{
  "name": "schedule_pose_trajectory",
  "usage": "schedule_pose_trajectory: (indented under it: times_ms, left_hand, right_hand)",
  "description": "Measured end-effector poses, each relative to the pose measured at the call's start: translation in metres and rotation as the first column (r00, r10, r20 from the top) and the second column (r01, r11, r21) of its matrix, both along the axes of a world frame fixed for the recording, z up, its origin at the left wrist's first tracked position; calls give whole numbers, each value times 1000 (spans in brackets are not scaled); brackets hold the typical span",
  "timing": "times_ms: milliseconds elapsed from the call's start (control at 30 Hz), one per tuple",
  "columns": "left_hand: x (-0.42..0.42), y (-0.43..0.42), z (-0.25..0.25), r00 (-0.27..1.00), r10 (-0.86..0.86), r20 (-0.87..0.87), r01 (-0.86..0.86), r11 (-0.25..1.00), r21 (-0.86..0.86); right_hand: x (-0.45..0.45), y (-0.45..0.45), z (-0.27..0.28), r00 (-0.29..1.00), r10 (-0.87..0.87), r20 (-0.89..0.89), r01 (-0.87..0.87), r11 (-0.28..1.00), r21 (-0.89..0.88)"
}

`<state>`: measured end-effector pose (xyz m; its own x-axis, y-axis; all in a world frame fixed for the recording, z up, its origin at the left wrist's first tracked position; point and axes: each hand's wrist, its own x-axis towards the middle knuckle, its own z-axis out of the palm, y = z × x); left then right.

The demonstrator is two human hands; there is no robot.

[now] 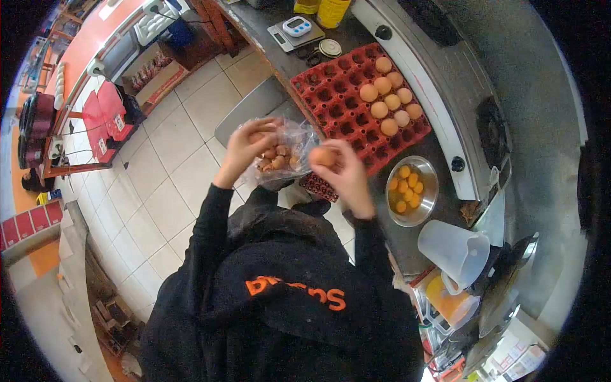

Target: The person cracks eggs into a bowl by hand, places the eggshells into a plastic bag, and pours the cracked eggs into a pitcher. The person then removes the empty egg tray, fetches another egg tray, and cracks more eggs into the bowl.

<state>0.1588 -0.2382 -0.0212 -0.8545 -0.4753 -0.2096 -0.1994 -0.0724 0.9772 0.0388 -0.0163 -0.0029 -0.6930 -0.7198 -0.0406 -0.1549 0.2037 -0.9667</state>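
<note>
Between the fingers of my right hand is a brown egg, just left of the red egg tray's lower corner. My left hand is curled at the upper left edge of a clear plastic bag, with a brownish shell partly visible under its fingers. Inside the bag lie several brown eggshells. The red egg tray on the dark counter holds several whole brown eggs toward its right side. A metal bowl beside it contains several yolks in clear egg liquid.
A translucent plastic jug lies tilted below the bowl. Behind the tray are a digital timer on a scale and yellow containers. A metal appliance borders the counter on the right.
</note>
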Motion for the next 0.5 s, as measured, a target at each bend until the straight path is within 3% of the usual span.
schedule_pose_trajectory:
  times_ms: [100, 200, 267, 333, 400, 433, 500]
  left_hand:
    - [18, -21, 0, 990, 80, 116, -76, 997, -34]
    - [21, -31, -7, 994, 105, 31, -105, 994, -21]
    - [16, -34, -2, 994, 110, 25, -110, 994, -16]
    - [11, -35, 3, 996, 77, 40, -77, 997, -8]
    - [2, -33, 7, 999, 48, 9, -48, 999, 14]
    - [-4, -32, 6, 1000, 22, -8, -22, 999, 28]
    - [-18, -28, -1, 999, -19, -28, 20, 999, 33]
  right_hand:
    - [17, -47, -62, 906, 156, -394, -97, 981, 166]
    - [32, -74, -100, 865, 388, -319, -189, 839, 511]
    - [34, -67, -101, 874, 339, -348, -196, 901, 387]
    - [35, -49, -72, 911, 231, -341, -139, 951, 275]
    - [28, -8, -23, 901, -22, -433, 97, 984, 151]
    - [24, 17, -2, 867, -156, -474, 220, 972, 83]
    - [17, 77, 25, 722, -454, -522, 556, 830, 48]
